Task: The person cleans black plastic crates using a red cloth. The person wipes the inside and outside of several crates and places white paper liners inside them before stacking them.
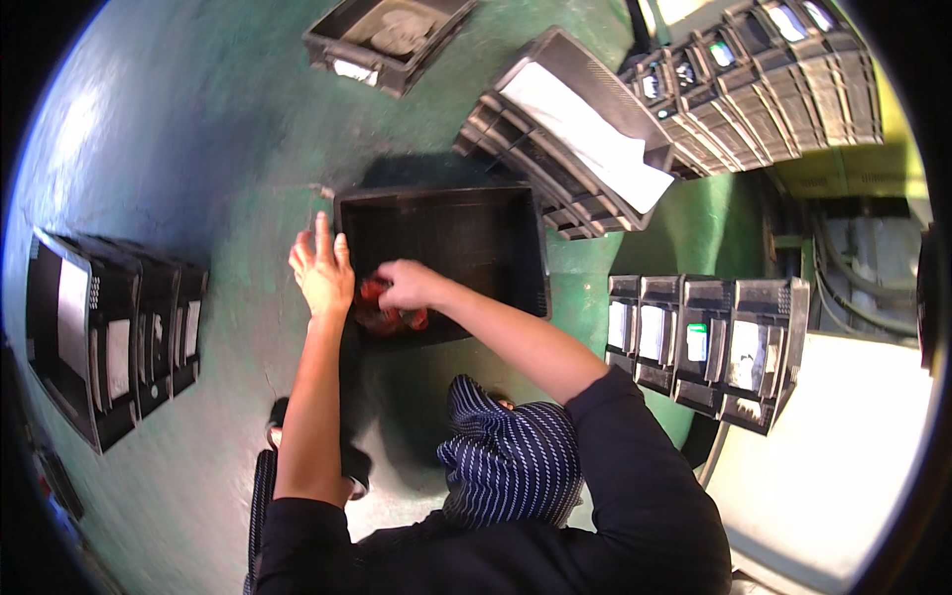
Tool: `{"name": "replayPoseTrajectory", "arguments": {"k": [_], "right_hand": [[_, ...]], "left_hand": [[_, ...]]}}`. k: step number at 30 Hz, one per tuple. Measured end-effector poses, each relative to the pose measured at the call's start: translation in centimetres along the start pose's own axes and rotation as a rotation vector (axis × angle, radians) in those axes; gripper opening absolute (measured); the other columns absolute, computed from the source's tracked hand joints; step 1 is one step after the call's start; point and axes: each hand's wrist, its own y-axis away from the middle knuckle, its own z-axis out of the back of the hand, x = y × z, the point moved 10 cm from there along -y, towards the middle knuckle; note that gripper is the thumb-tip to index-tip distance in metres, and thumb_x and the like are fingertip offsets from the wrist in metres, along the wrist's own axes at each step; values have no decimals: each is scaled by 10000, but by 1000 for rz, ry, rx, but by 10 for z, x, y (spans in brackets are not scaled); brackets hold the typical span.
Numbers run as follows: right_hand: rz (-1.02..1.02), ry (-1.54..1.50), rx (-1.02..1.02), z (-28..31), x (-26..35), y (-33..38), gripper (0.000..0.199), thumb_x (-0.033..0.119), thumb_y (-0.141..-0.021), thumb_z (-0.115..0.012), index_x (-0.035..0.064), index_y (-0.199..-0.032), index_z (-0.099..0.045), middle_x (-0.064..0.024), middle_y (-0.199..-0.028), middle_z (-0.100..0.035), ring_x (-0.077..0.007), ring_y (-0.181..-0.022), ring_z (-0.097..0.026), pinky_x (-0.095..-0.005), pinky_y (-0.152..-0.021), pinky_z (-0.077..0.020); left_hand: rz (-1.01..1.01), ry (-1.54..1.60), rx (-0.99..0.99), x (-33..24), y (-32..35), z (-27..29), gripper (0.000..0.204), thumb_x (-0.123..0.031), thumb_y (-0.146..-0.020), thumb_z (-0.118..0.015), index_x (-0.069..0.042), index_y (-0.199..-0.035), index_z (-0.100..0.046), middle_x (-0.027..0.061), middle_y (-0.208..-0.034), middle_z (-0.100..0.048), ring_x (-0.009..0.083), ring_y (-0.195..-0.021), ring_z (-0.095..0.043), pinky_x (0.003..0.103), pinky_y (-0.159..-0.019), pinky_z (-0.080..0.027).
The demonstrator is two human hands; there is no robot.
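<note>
A black plastic crate (451, 238) lies in front of me on the green floor. Inside its near left corner are some red and dark things (416, 319), blurred, so their kind is unclear. My right hand (407, 285) reaches into that corner with fingers curled on a small red thing (373, 289). At the crate's left side, my left hand (322, 276) rests by the rim with its fingers stretched out and holds nothing.
Stacked black crates stand at the left (119, 347), the right (704, 342) and the far right (764, 99). A tilted crate bears a white sheet (585, 124). One low crate (382, 61) with a pale bundle sits at the back. My knee is close to the crate's near side.
</note>
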Motion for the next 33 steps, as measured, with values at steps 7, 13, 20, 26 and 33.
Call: {"name": "replayPoseTrajectory", "arguments": {"k": [7,13,20,26,33], "right_hand": [[362,-522,-444,194,69,164,336,172,-900,-568,67,-1216,-524,-43,-1060,-593,-146,-951,-572,-296,-802,-498],[-530,347,-821,305,-151,326,498,120,-672,-704,145,-1155,-588,-124,-1286,-461,-337,-1247,-368,-417,-1041,-315],[-28,175,-1443,346,-123,336,80,111,-731,-698,120,-810,-698,-23,-860,-668,-170,-816,-616,-309,-747,-487],[80,-345,-1339,451,-142,371,108,126,-734,-734,40,-763,-676,1,-672,-634,-75,-635,-561,-240,-610,-458],[315,-304,-1327,475,-97,392,117,152,-799,-701,56,-757,-648,12,-762,-619,-62,-732,-547,-223,-696,-432]], "left_hand": [[112,1630,507,-121,-35,23,315,-177,-939,-473,8,-1189,-524,121,-1122,-596,208,-996,-588,337,-888,-468],[82,1623,935,-201,-60,55,212,-114,-922,-461,29,-1017,-586,115,-948,-658,189,-827,-650,321,-763,-537],[44,1112,866,-149,-68,128,171,-106,-897,-510,13,-979,-602,55,-909,-648,113,-797,-616,249,-742,-500],[186,887,826,-64,-26,178,218,-176,-910,-502,12,-959,-600,53,-860,-638,110,-763,-609,245,-713,-499],[263,858,810,-55,5,170,388,-341,-929,-512,22,-882,-640,51,-768,-648,97,-668,-597,248,-660,-493]]}}
